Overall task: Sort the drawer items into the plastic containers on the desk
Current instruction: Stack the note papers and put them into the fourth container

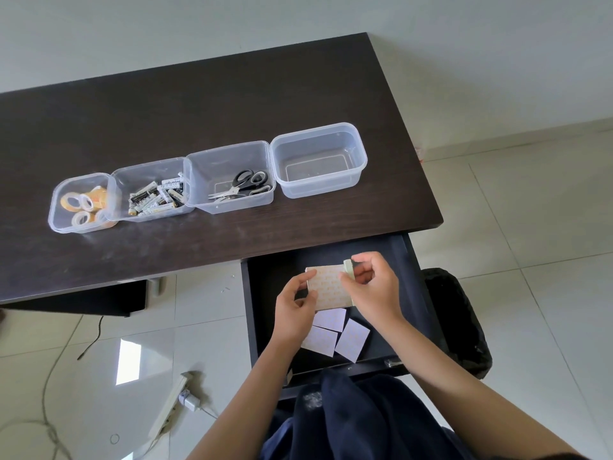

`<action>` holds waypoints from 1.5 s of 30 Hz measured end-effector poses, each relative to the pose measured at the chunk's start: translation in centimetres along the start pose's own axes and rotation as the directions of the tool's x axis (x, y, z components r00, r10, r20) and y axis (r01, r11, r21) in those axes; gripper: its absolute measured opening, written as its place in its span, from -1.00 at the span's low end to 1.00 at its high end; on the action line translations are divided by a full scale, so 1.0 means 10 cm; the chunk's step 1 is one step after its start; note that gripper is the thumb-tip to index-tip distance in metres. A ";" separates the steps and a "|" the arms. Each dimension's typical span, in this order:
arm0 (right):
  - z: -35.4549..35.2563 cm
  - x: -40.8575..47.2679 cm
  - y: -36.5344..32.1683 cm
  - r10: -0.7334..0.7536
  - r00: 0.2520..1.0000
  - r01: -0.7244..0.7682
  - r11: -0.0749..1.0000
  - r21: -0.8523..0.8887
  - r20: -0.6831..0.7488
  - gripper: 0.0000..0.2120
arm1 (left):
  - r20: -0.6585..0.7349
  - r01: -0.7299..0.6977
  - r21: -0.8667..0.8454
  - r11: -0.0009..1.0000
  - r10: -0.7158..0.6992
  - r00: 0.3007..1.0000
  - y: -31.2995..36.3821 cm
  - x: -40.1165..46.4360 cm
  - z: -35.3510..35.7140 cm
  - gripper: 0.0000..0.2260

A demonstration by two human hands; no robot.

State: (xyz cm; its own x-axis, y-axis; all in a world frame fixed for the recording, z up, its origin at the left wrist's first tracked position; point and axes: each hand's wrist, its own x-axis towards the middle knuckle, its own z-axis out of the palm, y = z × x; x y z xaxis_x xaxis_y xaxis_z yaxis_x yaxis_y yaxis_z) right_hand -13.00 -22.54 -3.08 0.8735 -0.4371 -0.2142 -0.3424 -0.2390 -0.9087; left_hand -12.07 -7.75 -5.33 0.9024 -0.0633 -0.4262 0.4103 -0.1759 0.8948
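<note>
Over the open drawer, we see the left hand grip the near edge of a pad stack while the right hand pinches its far edge. 3 loose pads lie in the drawer just below. On the bench, 3 tubs hold tape, batteries and scissors; the 4th container stands empty. We judge the pads are being gathered; next comes a lift to that tub.
</note>
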 end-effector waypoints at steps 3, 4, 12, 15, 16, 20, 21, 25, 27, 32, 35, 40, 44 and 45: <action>0.08 -0.03 0.02 -0.006 0.997 -0.002 0.996 -0.095 -0.081 -0.80 | 0.000 0.022 -0.083 0.996 -0.023 1.000 0.04 -0.02 0.02 -0.67; 0.09 -0.04 0.01 -0.012 0.996 0.000 0.992 -0.126 -0.094 -0.80 | -0.005 0.023 -0.091 0.996 -0.023 1.000 0.05 -0.02 0.02 -0.66; 0.06 0.02 0.02 -0.004 0.998 0.006 1.000 -0.022 0.068 -0.78 | -0.019 0.056 -0.216 0.975 -0.061 0.998 0.08 -0.07 0.03 -0.68; 0.05 0.06 0.04 -0.007 0.989 0.013 0.999 -0.040 0.151 -0.74 | -0.020 0.058 -0.227 0.972 -0.064 0.998 0.09 -0.08 0.04 -0.69; 0.05 0.07 0.06 -0.013 0.986 0.020 0.999 -0.044 0.165 -0.73 | -0.020 0.058 -0.227 0.972 -0.064 0.998 0.09 -0.08 0.05 -0.69; 0.03 0.09 0.11 -0.039 0.984 0.056 0.994 -0.094 0.173 -0.70 | -0.017 0.062 -0.239 0.969 -0.068 0.998 0.11 -0.07 0.04 -0.70; 0.03 0.09 0.10 -0.053 0.984 0.071 0.993 -0.099 0.173 -0.70 | -0.017 0.059 -0.240 0.969 -0.065 0.998 0.12 -0.07 0.04 -0.70; -0.01 0.11 0.08 -0.085 0.980 0.106 0.988 -0.114 0.181 -0.73 | 0.010 0.032 -0.248 0.968 -0.030 0.999 0.16 -0.06 0.05 -0.73; -0.01 0.11 0.09 -0.110 0.976 0.139 0.979 -0.151 0.186 -0.69 | 0.018 0.013 -0.255 0.967 -0.009 1.000 0.18 -0.07 0.06 -0.73; 0.03 0.12 0.09 -0.095 0.990 0.114 0.971 -0.212 0.101 -0.68 | 0.018 -0.006 -0.283 0.959 0.012 1.000 0.19 -0.05 0.07 -0.69; 0.03 0.13 0.12 -0.105 0.993 0.118 0.953 -0.279 0.061 -0.68 | 0.021 -0.004 -0.288 0.958 0.010 1.000 0.20 -0.06 0.05 -0.69; 0.02 0.11 0.11 -0.113 0.994 0.112 0.977 -0.183 0.007 -0.69 | 0.046 0.005 -0.325 0.946 0.010 0.999 0.24 -0.09 0.04 -0.68; 0.04 0.07 0.09 -0.127 0.991 0.122 0.987 -0.108 -0.036 -0.69 | 0.095 0.015 -0.324 0.946 0.016 0.995 0.25 -0.12 0.01 -0.61; 0.04 0.07 0.08 -0.129 0.991 0.126 0.988 -0.086 -0.035 -0.69 | 0.100 0.016 -0.324 0.946 0.018 0.995 0.25 -0.13 0.00 -0.60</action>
State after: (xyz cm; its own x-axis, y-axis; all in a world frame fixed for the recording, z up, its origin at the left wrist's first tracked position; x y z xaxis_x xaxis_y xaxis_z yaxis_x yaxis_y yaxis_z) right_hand -12.56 -22.68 -4.10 0.8977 -0.4329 -0.0825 -0.2583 -0.3653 -0.8944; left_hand -12.21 -8.10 -2.56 0.8918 -0.1647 -0.4213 0.4449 0.1511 0.8828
